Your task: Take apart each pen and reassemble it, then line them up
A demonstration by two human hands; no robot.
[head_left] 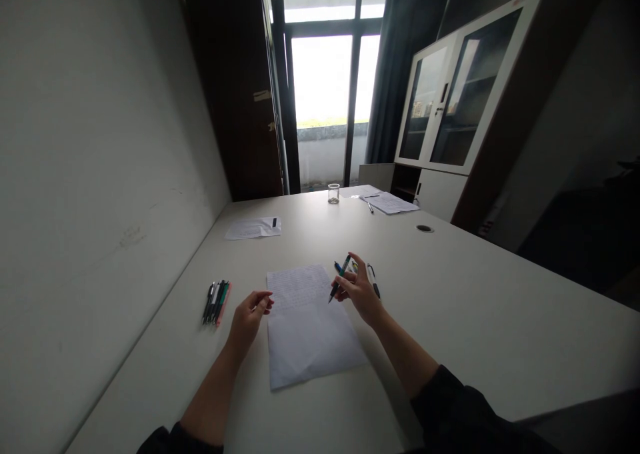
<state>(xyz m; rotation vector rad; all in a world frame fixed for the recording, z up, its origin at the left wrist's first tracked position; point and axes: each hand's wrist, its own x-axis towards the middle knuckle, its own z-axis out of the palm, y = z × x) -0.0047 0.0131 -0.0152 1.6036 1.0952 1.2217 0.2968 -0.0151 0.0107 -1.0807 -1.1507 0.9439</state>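
Note:
A white sheet of paper (307, 327) with faint writing on its upper half lies on the white table (475, 307) in front of me. My right hand (359, 291) hovers at the sheet's right edge, fingers closed on a green pen (340, 285) whose tip points down toward the paper. A few more pens (373, 279) lie on the table just beyond that hand. My left hand (249, 321) rests by the sheet's left edge, fingers loosely curled with nothing in them. A row of several pens (216, 302) lies to its left.
A second paper (254, 228) lies farther back on the left. A glass beaker (333, 193), more sheets (387, 202) and a pen sit at the far end. A cable hole (425, 229) is on the right. A wall runs along the left; a cabinet (450, 101) stands at the back right.

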